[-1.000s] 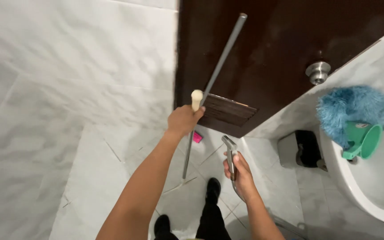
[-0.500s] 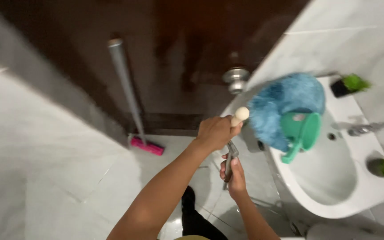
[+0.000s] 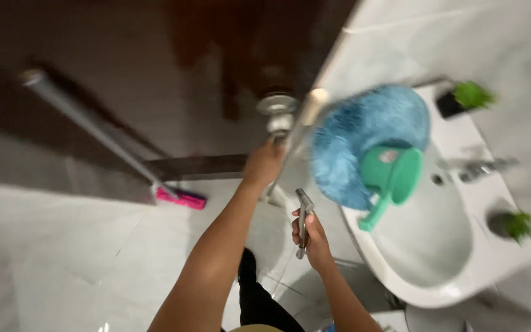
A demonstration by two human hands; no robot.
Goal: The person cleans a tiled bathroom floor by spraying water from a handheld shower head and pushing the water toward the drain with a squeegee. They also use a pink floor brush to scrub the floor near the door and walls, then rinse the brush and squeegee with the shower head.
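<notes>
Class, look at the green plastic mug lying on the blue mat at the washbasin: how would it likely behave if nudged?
The green mug looks light and stiff. Lying tilted over the washbasin rim, it could probably slide into the bowl.

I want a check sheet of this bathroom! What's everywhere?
Surface: pale tiled floor, looks wet and shiny.
Job's things: left hand grips a blurred stick; right hand holds a metal spray nozzle.
Clutter: blue fluffy mat and green jug on the white sink; two small green plants.
Grippers: both hands closed on their things.
Cables: nothing seen.
Surroundings: dark door, grey pole with pink head leaning against it.
</notes>
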